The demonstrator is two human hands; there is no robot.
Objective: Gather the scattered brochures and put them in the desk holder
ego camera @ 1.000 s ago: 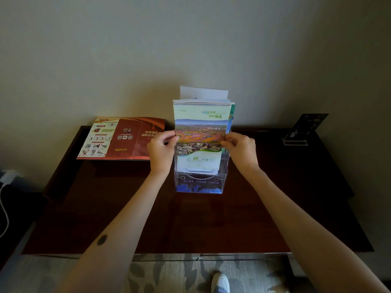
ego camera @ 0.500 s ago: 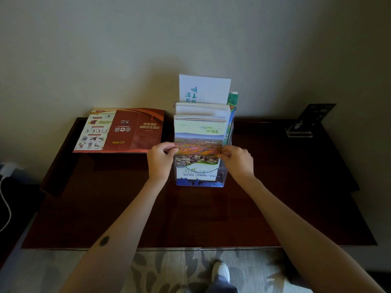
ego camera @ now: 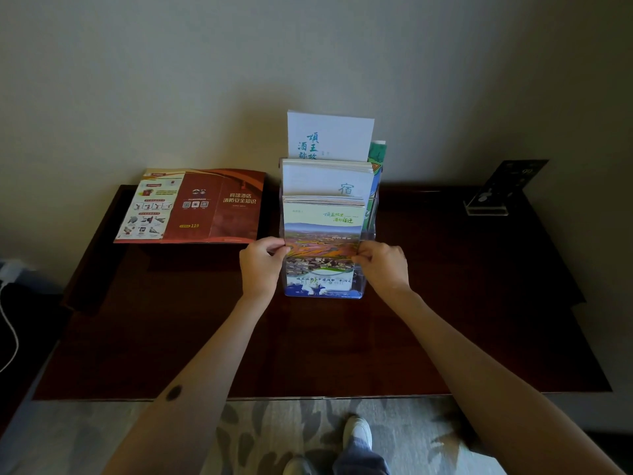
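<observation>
head view | step, as judged: seating the brochures [ego camera: 323, 231] in the front pocket of the clear holder [ego camera: 372, 214], mid-frame on the desk [ego camera: 308, 354] | left hand [ego camera: 260, 267] pinches the stack's left edge, right hand [ego camera: 383, 267] its right edge | next, probably: let go evenly, then fetch the red leaflet [ego camera: 195, 207] lying upper left.
</observation>
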